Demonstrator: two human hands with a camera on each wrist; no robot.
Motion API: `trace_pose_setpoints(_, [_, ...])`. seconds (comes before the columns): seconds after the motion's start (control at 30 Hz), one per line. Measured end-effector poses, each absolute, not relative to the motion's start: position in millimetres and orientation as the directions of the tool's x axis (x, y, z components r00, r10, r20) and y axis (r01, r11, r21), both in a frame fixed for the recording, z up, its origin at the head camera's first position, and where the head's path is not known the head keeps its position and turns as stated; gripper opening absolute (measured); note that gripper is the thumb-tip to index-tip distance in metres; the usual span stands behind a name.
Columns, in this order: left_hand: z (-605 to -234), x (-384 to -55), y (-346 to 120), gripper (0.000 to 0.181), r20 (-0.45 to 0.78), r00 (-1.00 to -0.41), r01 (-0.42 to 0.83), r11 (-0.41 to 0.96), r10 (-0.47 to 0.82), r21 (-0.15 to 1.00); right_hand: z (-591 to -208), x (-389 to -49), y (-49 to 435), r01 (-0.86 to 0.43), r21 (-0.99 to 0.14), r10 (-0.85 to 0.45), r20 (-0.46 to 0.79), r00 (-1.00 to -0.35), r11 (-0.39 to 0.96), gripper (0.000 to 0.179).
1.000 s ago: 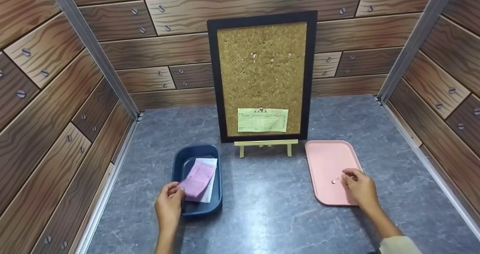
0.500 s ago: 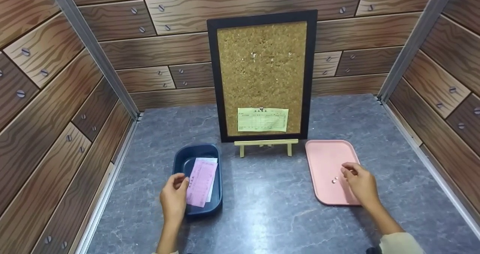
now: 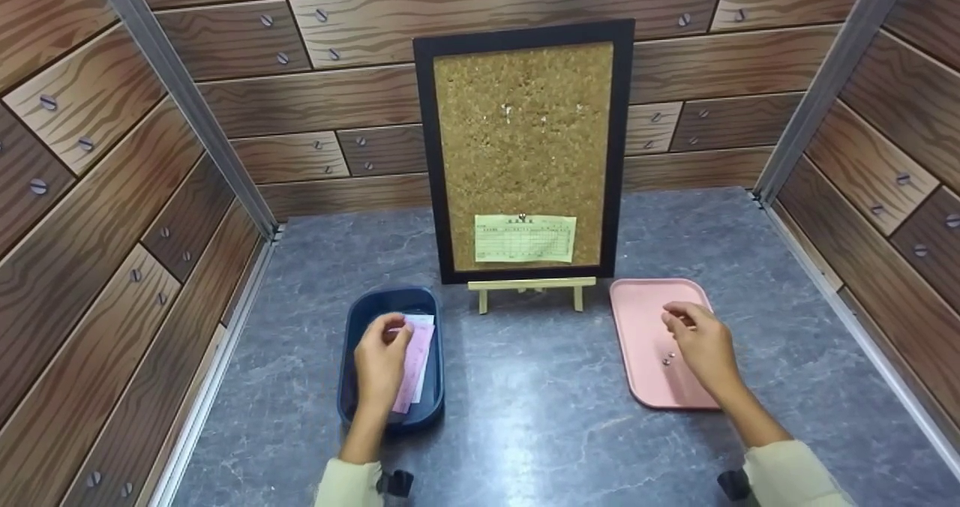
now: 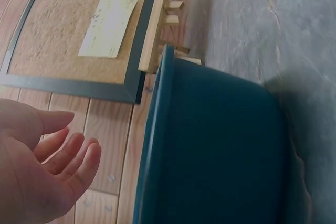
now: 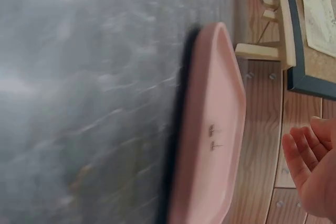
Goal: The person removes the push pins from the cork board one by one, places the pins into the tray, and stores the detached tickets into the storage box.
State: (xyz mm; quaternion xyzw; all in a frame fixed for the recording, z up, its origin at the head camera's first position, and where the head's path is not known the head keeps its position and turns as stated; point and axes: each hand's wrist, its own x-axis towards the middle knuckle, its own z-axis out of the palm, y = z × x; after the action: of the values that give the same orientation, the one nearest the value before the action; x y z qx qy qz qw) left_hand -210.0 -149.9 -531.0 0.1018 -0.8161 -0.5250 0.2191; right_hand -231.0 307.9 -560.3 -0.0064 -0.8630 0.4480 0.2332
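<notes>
My left hand (image 3: 380, 361) hovers over the blue bin (image 3: 352, 304), fingers loosely bent and holding nothing in the left wrist view. It partly hides a pink printed slip (image 3: 413, 364), which lies on a white slip (image 3: 421, 387) inside the bin. My right hand (image 3: 701, 346) is above the pink tray (image 3: 649, 304). Its fingers are relaxed, and I see nothing between them in the right wrist view. Two small push pins (image 5: 212, 146) stand points up on the tray.
A black-framed corkboard (image 3: 525, 154) leans on a small wooden easel (image 3: 532, 285) between bin and tray. A pale green form (image 3: 525, 241) is pinned low on it. Wood-patterned walls (image 3: 330, 102) enclose the grey marbled tabletop (image 3: 517, 387).
The left hand let go of the pink slip, which dropped flat into the bin, then moved right and forward over it. My right hand rose slightly away from the pins.
</notes>
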Motion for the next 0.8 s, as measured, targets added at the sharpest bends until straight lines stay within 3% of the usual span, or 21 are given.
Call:
trace_pose_setpoints(0.3, [-523.9,-238.6,-122.7,0.016,0.329,-0.9,0.177,0.452,-0.285,0.874,-539.8,-247.6,284.1,-0.287,-0.769,0.165,0.45,-0.878,0.57,0.012])
trace_pose_setpoints(0.8, [-508.0,-289.8,-91.7,0.018,0.373,-0.9,0.257,0.415,-0.227,0.873,-502.3,-270.5,240.5,-0.37,-0.735,0.088,0.502,-0.861,0.568,0.013])
